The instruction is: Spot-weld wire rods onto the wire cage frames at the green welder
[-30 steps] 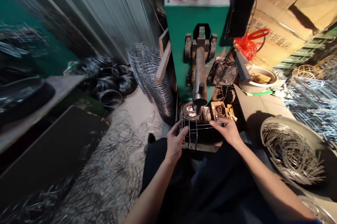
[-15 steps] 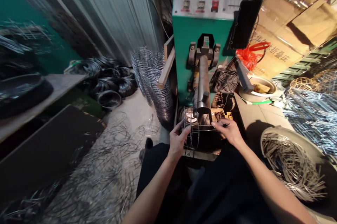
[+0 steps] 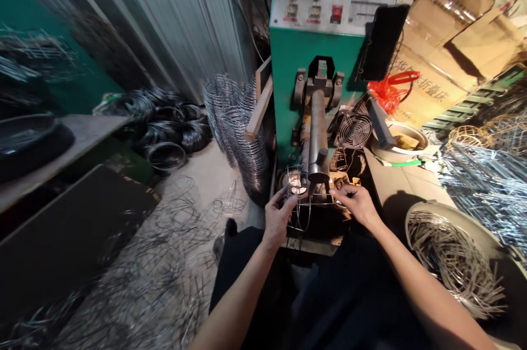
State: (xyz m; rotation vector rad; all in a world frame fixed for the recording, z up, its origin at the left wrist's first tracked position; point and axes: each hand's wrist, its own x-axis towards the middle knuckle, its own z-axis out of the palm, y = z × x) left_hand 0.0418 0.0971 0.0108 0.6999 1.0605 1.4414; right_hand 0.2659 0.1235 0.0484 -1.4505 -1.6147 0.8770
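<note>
My left hand [image 3: 280,219] pinches a round wire frame [image 3: 305,223] made of thin bent metal rods, just below the welding machine's thick metal arm [image 3: 318,133]. On the other side of the arm's end, my right hand [image 3: 357,205] is closed with thumb and fingertips at the right end of the frame's straight wire. The frame's wire spans the gap between both hands. The green welding machine [image 3: 288,86] stands straight ahead, with a lit red lamp on its panel. Part of the frame is lost against the dark space under the arm.
Stacked wire rings [image 3: 247,141] stand left of the machine, beside a wooden bar [image 3: 260,111]. Loose wire [image 3: 177,229] covers the floor at left. At right are a basin [image 3: 415,206] of short wire pieces, a small fan [image 3: 353,129] and a pile of metal rods [image 3: 489,185].
The view has shifted slightly, so the machine appears a little lower. Both hands keep nearly the same place and grip on the wire frame.
</note>
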